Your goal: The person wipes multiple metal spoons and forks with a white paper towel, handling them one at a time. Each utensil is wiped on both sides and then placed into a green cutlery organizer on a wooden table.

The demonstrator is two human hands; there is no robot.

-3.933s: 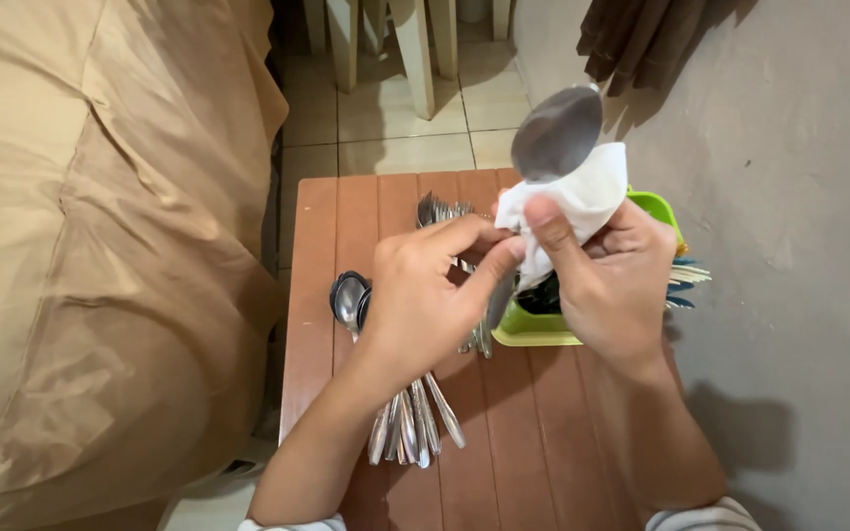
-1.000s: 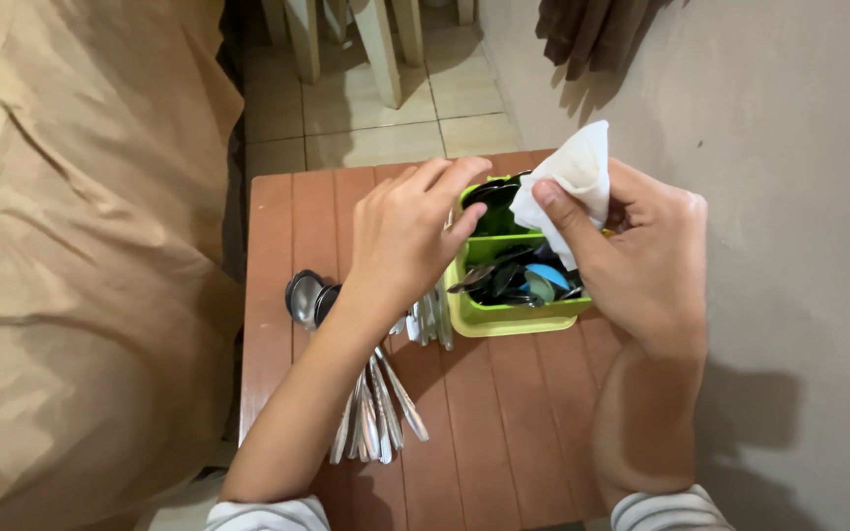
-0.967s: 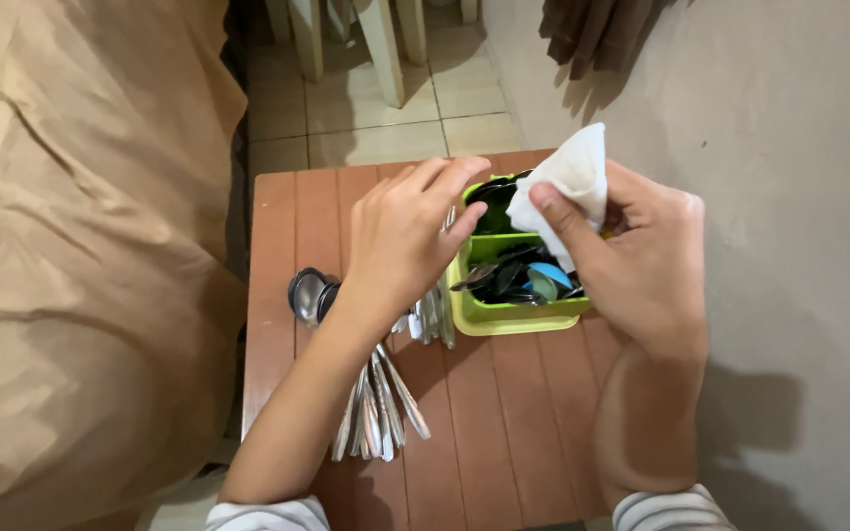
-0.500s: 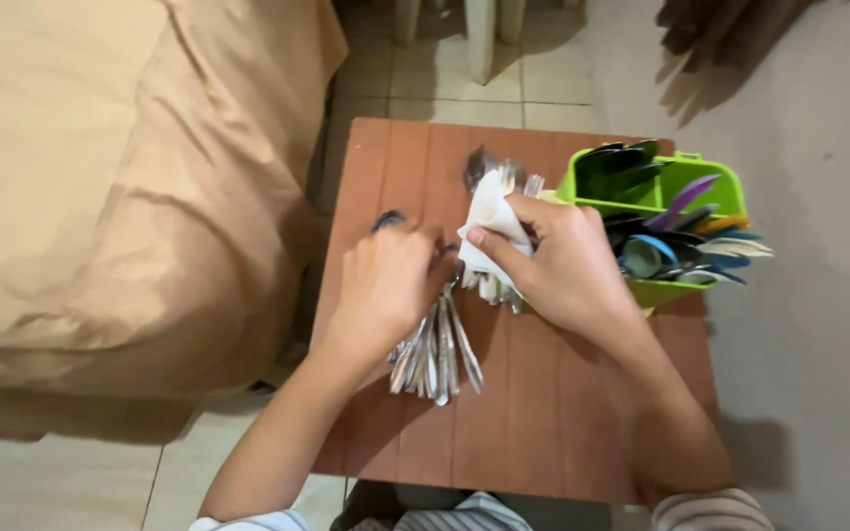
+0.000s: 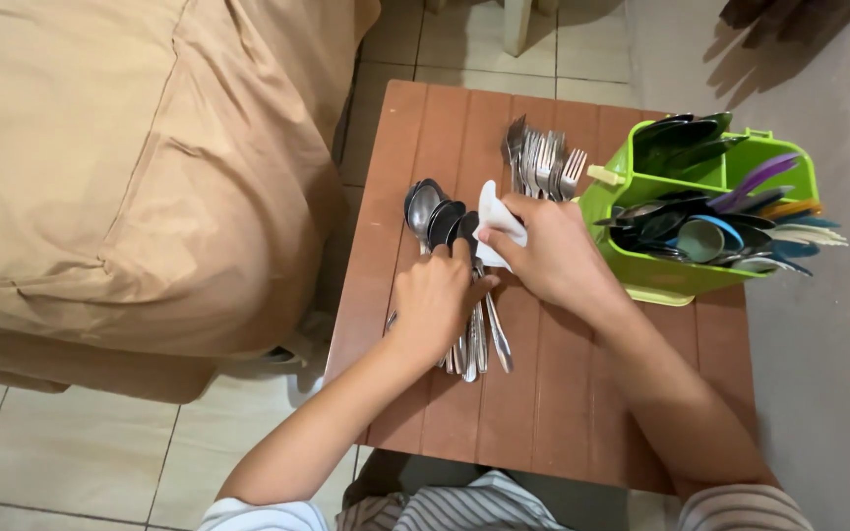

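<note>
Cutlery fills green caddy (image 5: 686, 280); right-hand fingers (image 5: 504, 205) pinch white cloth (image 5: 496, 218).

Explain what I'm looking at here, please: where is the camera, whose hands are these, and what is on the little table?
The single view comes from a camera worn on a person's head, looking down at their own bare hands. There is no machine. The left hand rests on a pile of metal spoons lying on a small brown wooden table. The right hand grips a white cloth pressed near the spoons. A bunch of forks lies further back. A green caddy with more utensils stands on the right. A tan-covered bed is on the left.
</note>
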